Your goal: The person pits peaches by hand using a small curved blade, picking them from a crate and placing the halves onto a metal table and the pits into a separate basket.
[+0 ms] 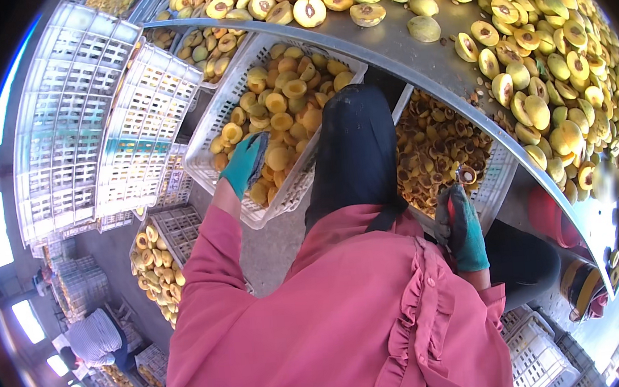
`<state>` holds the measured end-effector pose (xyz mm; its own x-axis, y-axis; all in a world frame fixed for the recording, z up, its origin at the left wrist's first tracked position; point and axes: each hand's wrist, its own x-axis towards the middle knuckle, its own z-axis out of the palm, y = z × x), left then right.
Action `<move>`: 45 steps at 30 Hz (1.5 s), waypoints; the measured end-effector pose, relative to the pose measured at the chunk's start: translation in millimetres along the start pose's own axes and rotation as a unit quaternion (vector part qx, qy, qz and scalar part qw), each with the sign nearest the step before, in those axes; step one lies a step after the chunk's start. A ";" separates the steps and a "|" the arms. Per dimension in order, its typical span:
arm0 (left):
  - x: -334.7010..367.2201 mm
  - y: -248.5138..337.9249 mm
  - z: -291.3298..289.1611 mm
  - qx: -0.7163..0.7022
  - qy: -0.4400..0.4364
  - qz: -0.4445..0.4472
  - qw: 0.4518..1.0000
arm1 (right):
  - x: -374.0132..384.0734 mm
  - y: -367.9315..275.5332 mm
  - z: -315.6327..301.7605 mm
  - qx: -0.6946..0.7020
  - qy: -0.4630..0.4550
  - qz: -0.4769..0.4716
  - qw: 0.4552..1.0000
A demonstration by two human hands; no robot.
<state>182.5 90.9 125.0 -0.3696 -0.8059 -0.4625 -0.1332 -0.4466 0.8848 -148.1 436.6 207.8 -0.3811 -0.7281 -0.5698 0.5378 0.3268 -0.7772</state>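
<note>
My left hand (247, 163), in a green glove with a dark palm, is at the left side of a white plastic crate (264, 213) of pitted yellow peach halves (279, 116). Its fingers are stretched out and its palm faces the fruit; I see nothing held in it. In a matching glove, my right hand (462, 226) is closed around a small pitting tool (466, 174) whose metal ring end points up. Some brown and pale matter shows at that ring. Below it, a second white crate (495, 179) holds brown pits and scraps (436, 143).
A metal worktable (392, 38) curves across the top and right, heaped with cut peach halves (554, 72) showing their pits. Stacked white crates (77, 103) rise at left. Another fruit-filled crate (157, 271) stands on the floor. A person (95, 338) bends over crates farther off.
</note>
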 end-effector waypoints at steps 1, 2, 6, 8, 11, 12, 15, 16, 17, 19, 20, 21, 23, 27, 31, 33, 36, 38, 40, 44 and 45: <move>4.6 -0.2 -4.5 0.047 -0.035 -0.015 0.998 | -0.4 -4.6 4.6 0.001 0.002 -0.002 1.000; 8.4 10.0 15.1 0.029 -0.045 0.010 0.999 | -3.0 -10.3 11.2 0.030 0.029 0.008 0.999; 14.7 78.4 110.0 0.092 -0.104 0.190 0.972 | 9.0 -5.8 -1.1 0.125 0.071 -0.039 0.989; 23.9 111.8 167.0 0.073 -0.153 0.228 0.959 | 23.4 -2.5 -11.7 0.071 0.041 -0.102 0.991; 53.4 133.1 257.9 0.073 -0.239 0.298 0.921 | 66.0 42.7 -30.7 0.129 0.060 0.025 0.989; 64.4 142.4 287.5 0.203 -0.248 0.359 0.877 | 72.4 50.3 -27.4 0.148 0.054 0.025 0.987; 107.8 149.7 358.5 0.406 -0.201 0.427 0.782 | 79.8 62.1 -36.9 -0.114 0.016 -0.137 0.984; 120.7 145.1 372.1 0.486 -0.141 0.424 0.751 | 77.8 61.8 -36.4 -0.202 0.008 -0.194 0.960; 127.5 139.9 381.1 0.483 -0.147 0.431 0.748 | 69.8 51.2 -35.8 -0.204 -0.003 -0.188 0.961; 133.4 135.1 394.2 0.644 -0.121 0.350 0.669 | 51.6 28.9 -34.6 -0.208 -0.022 -0.175 0.962; 126.0 131.7 401.3 0.645 -0.158 0.355 0.658 | 44.6 22.7 -34.4 -0.090 -0.015 -0.101 0.991; 117.7 134.9 401.7 0.655 -0.196 0.357 0.636 | 39.1 17.1 -30.7 0.030 -0.016 -0.025 0.999; 110.3 137.9 387.5 0.583 -0.249 0.410 0.655 | 30.9 5.2 -19.5 0.023 -0.007 -0.037 0.999; 57.8 153.6 369.2 0.007 -0.415 0.060 0.908 | 31.9 -8.8 -19.6 -0.047 -0.016 -0.150 0.987; 14.2 140.4 352.0 -0.102 -0.483 -0.003 0.870 | 1.9 -65.1 -2.0 -0.267 -0.004 -0.209 0.941; -1.9 130.1 349.1 -0.121 -0.478 -0.015 0.870 | 10.0 -71.4 12.8 -0.137 -0.021 -0.284 0.949; -15.4 117.3 343.9 -0.001 -0.500 0.120 0.858 | 22.4 -72.3 21.2 -0.131 0.002 -0.426 0.895; -37.7 115.3 345.2 -0.011 -0.492 0.116 0.863 | 15.8 -68.3 23.4 -0.118 0.006 -0.424 0.898; -51.9 109.2 349.6 0.018 -0.464 0.176 0.868 | 14.2 -63.3 28.1 -0.099 0.018 -0.454 0.886; -82.0 99.1 356.5 -0.024 -0.409 0.256 0.876 | -1.8 -64.8 21.7 -0.097 -0.023 -0.281 0.954; -84.7 101.1 356.3 -0.023 -0.411 0.256 0.875 | -6.3 -66.0 19.8 -0.101 -0.038 -0.211 0.971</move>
<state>-127.3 252.5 274.1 -0.9089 -0.3620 0.2071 0.2724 -0.1394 0.9520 -166.3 407.7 268.0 -0.4742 -0.8632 -0.1734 0.1843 0.0952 -0.9783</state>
